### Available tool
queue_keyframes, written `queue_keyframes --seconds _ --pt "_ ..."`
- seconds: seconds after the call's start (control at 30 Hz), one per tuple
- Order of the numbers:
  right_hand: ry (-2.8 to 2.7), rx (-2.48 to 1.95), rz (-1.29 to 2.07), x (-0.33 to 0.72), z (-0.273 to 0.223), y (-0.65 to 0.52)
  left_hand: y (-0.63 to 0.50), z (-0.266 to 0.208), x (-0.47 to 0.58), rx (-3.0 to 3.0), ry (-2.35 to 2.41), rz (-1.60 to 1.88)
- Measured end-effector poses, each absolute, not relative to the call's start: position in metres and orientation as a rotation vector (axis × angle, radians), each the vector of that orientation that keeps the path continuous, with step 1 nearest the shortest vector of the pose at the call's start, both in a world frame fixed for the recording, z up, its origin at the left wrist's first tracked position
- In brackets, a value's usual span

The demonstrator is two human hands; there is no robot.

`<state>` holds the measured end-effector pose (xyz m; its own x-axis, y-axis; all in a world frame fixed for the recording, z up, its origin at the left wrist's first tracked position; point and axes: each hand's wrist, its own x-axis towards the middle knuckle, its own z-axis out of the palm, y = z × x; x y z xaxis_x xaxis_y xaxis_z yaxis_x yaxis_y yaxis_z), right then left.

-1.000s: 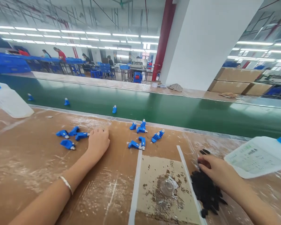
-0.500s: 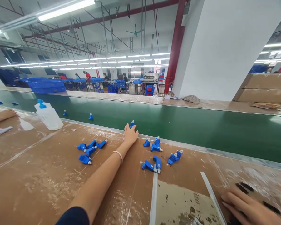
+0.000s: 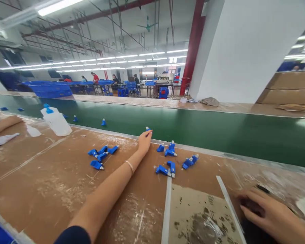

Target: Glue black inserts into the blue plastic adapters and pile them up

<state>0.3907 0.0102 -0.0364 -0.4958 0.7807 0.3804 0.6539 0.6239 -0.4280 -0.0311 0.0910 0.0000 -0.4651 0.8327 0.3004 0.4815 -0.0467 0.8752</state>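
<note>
My left hand (image 3: 144,141) is stretched out to the near edge of the green conveyor belt, its fingers closed on a small blue plastic part with a pale tip (image 3: 147,128). Several similar blue parts (image 3: 171,153) lie on the brown table to the right of that hand, and another loose group (image 3: 102,154) lies to its left. At the lower right, my right hand (image 3: 266,210) is curled low over the table, blurred, near a black strip (image 3: 263,188). Whatever its bent fingers hold is hidden. Beside it, a taped-down beige sheet (image 3: 185,203) carries dark smears and a clear, shiny lump.
The green conveyor belt (image 3: 218,135) runs across behind the table, with more blue parts (image 3: 103,122) on it. A white bottle with a blue cap (image 3: 57,122) and another person's forearm (image 3: 5,124) are at the left. Blue crates (image 3: 51,89) stand beyond the belt.
My left hand has closed round the blue part on the belt's edge, where its fingers were spread before. My right hand has shifted slightly and its fingers look more curled. The view has tilted slightly.
</note>
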Motion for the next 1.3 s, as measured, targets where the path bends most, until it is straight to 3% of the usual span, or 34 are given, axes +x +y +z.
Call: queue_keyframes --seconds 0.23,0.47,0.6,1.07,1.3 --pt "-2.247 -1.196 0.423 0.359 0.013 -0.022 -0.025 0.005 0.029 1.149 1.487 1.605" --pt "-2.451 -0.673 0.488 0.332 0.012 -0.067 -0.11 -0.001 0.076 0.991 1.027 1.183" --pt "-2.531 -0.631 0.492 0.328 0.008 -0.073 -0.11 -0.012 0.082 0.894 0.814 1.144" --pt "-2.594 -0.637 0.472 0.328 0.005 -0.074 -0.11 -0.014 0.083 0.857 0.84 1.046" --pt "-2.223 -0.667 0.882 0.319 0.019 -0.085 -0.122 -0.005 0.089 0.719 0.715 1.011"
